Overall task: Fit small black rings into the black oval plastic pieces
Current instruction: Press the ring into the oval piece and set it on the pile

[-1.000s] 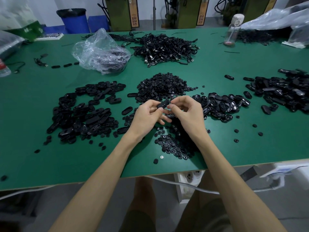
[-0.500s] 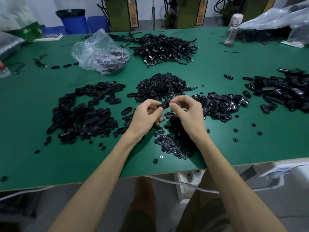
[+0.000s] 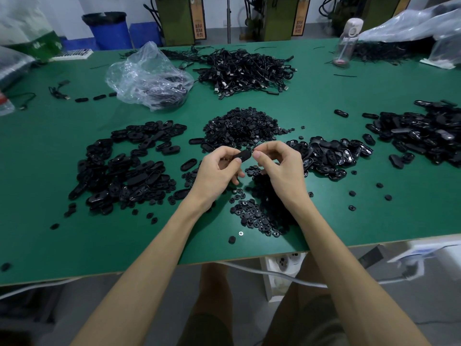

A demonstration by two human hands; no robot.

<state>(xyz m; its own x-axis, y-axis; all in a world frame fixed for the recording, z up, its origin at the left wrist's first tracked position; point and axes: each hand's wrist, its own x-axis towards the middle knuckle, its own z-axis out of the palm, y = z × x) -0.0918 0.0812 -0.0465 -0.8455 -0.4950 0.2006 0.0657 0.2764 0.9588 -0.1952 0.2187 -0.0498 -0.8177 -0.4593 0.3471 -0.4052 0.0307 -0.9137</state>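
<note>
Our left hand (image 3: 219, 171) pinches one black oval piece (image 3: 243, 155) above the green bench (image 3: 374, 221). Our right hand (image 3: 282, 168), at its 3 o'clock, curls thumb and forefinger just beside the piece's end; we cannot tell whether a ring sits between them. A heap of small rings (image 3: 243, 126) lies at 12 o'clock of the hands, a second ring heap (image 3: 254, 216) at 6, and a pile of oval pieces (image 3: 124, 171) at 9.

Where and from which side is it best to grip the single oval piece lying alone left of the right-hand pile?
Probably from above, pinching the oval piece across its two long sides: it lies flat, with green table showing around it.
</note>
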